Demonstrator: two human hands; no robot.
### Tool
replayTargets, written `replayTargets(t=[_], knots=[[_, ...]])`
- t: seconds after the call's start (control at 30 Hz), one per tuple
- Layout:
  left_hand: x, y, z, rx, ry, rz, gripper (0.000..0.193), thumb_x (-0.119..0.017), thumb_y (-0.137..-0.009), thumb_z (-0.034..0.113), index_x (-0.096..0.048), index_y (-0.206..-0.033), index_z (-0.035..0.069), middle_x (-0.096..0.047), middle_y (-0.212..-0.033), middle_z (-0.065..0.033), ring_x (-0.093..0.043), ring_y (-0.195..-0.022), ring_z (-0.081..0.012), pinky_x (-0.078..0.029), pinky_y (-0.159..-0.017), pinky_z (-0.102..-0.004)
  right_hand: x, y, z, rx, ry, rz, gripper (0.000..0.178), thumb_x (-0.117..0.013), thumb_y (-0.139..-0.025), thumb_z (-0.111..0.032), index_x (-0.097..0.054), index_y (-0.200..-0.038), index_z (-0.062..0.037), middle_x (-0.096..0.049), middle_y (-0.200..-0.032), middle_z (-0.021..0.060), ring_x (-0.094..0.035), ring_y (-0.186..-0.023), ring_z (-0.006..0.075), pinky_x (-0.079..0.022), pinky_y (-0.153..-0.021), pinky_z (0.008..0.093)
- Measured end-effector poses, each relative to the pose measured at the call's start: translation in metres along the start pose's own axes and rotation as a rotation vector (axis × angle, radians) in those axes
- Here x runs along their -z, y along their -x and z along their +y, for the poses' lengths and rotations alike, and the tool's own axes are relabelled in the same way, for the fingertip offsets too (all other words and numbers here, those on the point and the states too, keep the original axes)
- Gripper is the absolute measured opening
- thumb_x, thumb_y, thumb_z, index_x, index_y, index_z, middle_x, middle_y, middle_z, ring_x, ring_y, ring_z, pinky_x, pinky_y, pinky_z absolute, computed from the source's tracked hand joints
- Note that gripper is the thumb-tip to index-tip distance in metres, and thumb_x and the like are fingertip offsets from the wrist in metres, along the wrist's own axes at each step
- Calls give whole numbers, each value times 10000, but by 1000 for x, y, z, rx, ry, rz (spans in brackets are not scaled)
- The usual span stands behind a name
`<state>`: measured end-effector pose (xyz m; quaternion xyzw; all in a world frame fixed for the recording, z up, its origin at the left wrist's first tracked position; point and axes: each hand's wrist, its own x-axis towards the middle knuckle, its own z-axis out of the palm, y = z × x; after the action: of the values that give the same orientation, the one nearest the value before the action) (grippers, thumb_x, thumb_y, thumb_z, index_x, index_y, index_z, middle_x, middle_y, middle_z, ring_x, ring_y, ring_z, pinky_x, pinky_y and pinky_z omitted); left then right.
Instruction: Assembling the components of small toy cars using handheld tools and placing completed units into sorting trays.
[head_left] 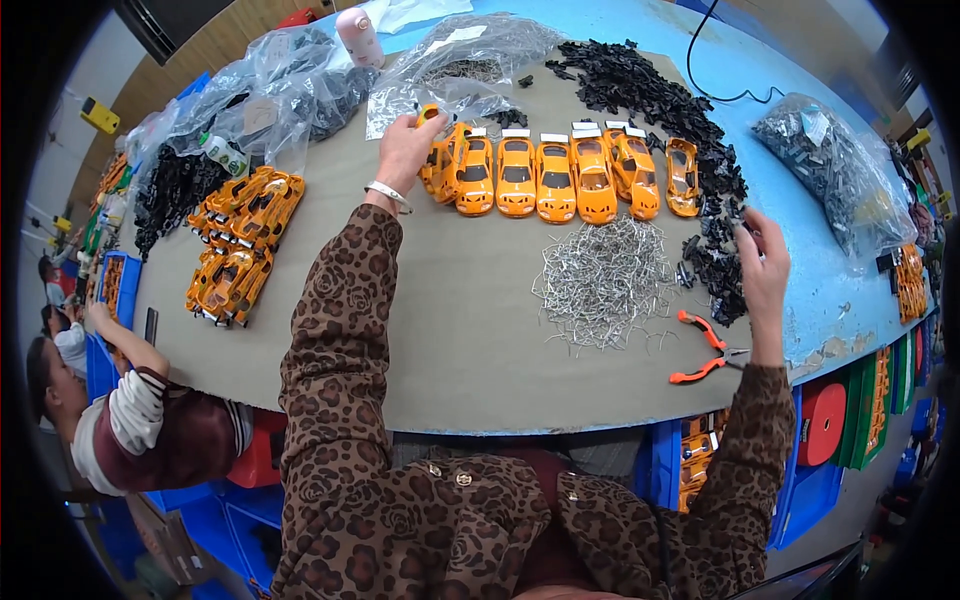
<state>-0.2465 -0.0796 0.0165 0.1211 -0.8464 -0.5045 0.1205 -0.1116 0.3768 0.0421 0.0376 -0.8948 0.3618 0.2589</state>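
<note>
My left hand (406, 152) is closed on an orange toy car body (431, 112) at the left end of a row. Beside it stand several orange toy cars (555, 181) with white rear wings, their fronts toward me. At the row's right end lies an upturned orange car shell (683, 178). My right hand (765, 258) is at the edge of a pile of small black plastic parts (716, 262), its fingers curled together; what they hold, if anything, is too small to make out. A heap of bent metal wire pieces (606, 280) lies in front of the cars.
Orange-handled pliers (705, 350) lie near the table's front edge. Stacked orange car shells (232, 270) sit at left. Clear plastic bags (455, 60) and a pink bottle (359, 38) stand behind; a filled bag (830, 165) lies right. Another person (150, 420) works at left.
</note>
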Motion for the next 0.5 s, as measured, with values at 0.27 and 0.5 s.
replayTargets(t=[0.27,0.5], knots=[[-53,32,68,-217,-429,-25,529,-712,-712,399,-609,-1013,-23,-592,-973,-189,-604,-888,-307,-493,-763,-369,81,94,34,-238,-118,77,250,-545,-899,-98,-575,-1114,27,-609,-1060,83,-562,-969,148,-433,-858,266],[-102,68,81,-230,-778,89,513,-646,-755,480,-617,-1012,37,-491,-1118,-171,-459,-1117,-329,-459,-819,-401,113,149,47,-396,-100,132,249,-529,-899,-78,-574,-1115,36,-610,-1071,98,-563,-992,156,-438,-875,280]])
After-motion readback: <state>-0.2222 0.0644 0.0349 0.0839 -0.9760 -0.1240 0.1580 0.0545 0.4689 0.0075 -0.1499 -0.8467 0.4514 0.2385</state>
